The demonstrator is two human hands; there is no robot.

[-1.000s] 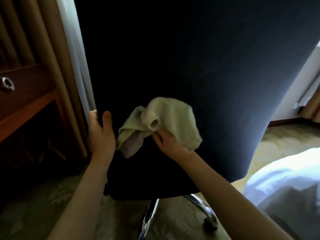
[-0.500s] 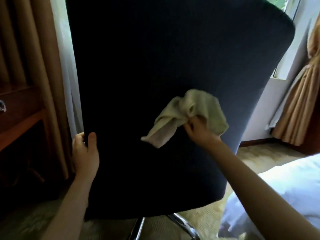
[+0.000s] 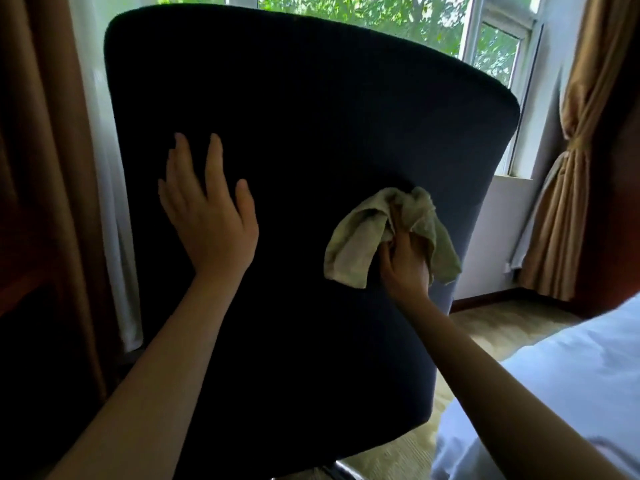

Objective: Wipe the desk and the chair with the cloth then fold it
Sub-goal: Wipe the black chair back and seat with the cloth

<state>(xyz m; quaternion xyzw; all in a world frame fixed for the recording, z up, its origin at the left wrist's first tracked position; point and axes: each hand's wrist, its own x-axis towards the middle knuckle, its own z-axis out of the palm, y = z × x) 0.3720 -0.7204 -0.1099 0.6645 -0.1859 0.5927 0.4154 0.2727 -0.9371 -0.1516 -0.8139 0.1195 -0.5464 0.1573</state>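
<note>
The dark blue back of the chair fills most of the head view, seen from behind. My right hand grips a crumpled pale green cloth and holds it against the chair back's right side. My left hand lies flat on the left part of the chair back, fingers straight and pointing up. The seat and the desk are hidden.
A window with green leaves outside is behind the chair. Tan curtains hang at the right, and a brown curtain at the left. White bedding lies at the lower right. Carpet shows beside the chair.
My view has risen to the chair's top edge and the window. My left hand let go of the chair's left edge and now lies flat on its back. The cloth moved right.
</note>
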